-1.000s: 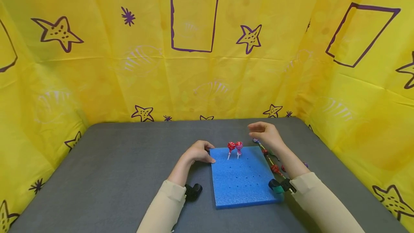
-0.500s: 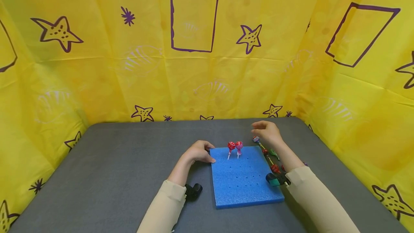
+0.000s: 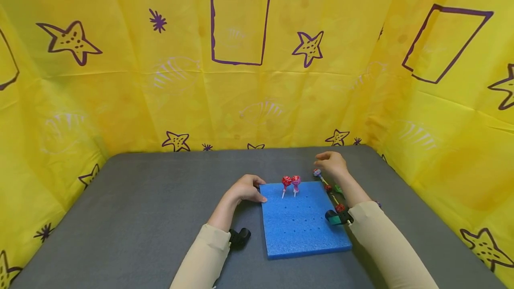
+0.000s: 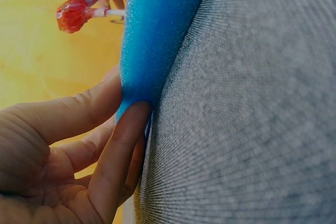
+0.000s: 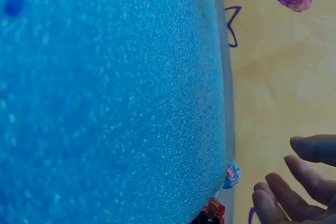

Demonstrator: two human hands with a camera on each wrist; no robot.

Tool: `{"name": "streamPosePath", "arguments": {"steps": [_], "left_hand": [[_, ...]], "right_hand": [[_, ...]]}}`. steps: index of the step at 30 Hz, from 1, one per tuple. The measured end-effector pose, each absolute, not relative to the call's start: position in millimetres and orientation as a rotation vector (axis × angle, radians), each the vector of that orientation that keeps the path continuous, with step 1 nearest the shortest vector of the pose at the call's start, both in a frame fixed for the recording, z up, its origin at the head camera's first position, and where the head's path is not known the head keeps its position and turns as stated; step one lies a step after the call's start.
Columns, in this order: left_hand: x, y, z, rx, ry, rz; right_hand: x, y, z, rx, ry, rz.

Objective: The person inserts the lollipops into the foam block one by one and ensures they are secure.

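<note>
The blue foam board (image 3: pixel 307 237) lies flat on the grey tabletop (image 3: pixel 160 208), its surface dotted with small holes. The left hand (image 3: pixel 246 188) pinches the board at its far left corner, thumb and fingers bent against the edge. A red lollipop (image 3: pixel 286 181) and a pink lollipop (image 3: pixel 296 181) stand side by side in the far part of the board, heads uppermost.

The right hand (image 3: pixel 333 164) is raised beyond the far right corner; its fingers are parted and loosely curved, and it has hold of nothing. Just beside it lies a blue-wrapped lollipop (image 3: pixel 317 172). A red-wrapped lollipop (image 3: pixel 340 208) lies along the board's right side, near the black wrist device (image 3: pixel 333 217). A green item (image 3: pixel 338 189) is partly covered by the right forearm (image 3: pixel 355 191); it appears to be another wrapped sweet. A yellow printed cloth (image 3: pixel 241 88) hangs behind.
</note>
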State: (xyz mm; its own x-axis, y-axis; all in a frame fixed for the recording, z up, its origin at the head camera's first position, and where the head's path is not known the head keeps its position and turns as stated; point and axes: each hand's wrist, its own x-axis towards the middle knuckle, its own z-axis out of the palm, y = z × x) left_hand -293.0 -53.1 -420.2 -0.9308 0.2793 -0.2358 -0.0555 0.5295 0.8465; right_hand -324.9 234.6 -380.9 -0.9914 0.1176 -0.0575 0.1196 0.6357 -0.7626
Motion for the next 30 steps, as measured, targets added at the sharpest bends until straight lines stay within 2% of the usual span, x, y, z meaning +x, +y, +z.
{"name": "streamPosePath", "arguments": {"steps": [30], "left_hand": [[-294,-53,-420,0.155,2.428,1.368]], "right_hand": [[-335,244,-403,0.150,2.797,-1.158]]}}
